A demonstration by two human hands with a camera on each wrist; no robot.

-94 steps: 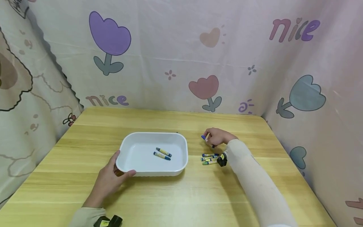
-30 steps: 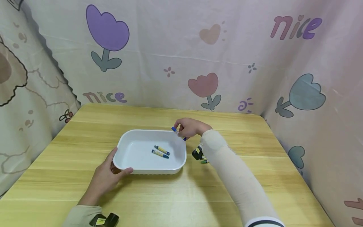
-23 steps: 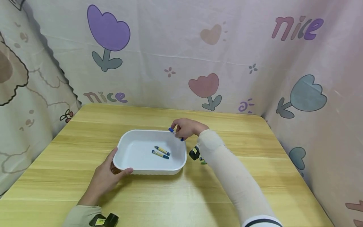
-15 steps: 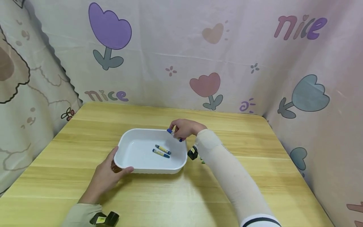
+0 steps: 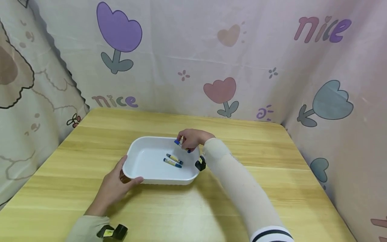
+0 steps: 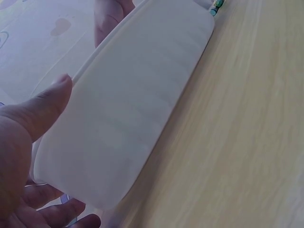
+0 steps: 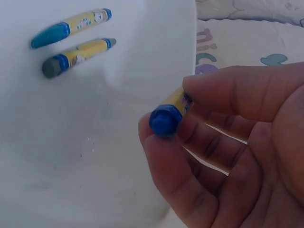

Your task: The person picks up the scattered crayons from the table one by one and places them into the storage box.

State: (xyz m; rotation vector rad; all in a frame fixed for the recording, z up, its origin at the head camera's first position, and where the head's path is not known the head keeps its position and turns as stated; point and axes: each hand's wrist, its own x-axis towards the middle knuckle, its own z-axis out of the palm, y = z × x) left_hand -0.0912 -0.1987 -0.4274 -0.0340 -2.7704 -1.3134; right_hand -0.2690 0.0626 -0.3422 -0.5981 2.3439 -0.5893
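Blue-tipped, yellow-wrapped crayon (image 7: pixel 167 116) pinched in right hand (image 5: pixel 191 138) above white tray (image 5: pixel 137 150); left hand (image 5: pixel 113 188) grips tray's corner.

"nice" on curtain (image 5: pixel 115 101) (thrice)

Your head camera looks forward and down across the table (image 5: pixel 187 215), taking in the white tray (image 5: pixel 136 153) from a distance. Your left wrist camera sits close against the tray's outer wall. Your right wrist camera peers down into it. All 3 views share the tray.
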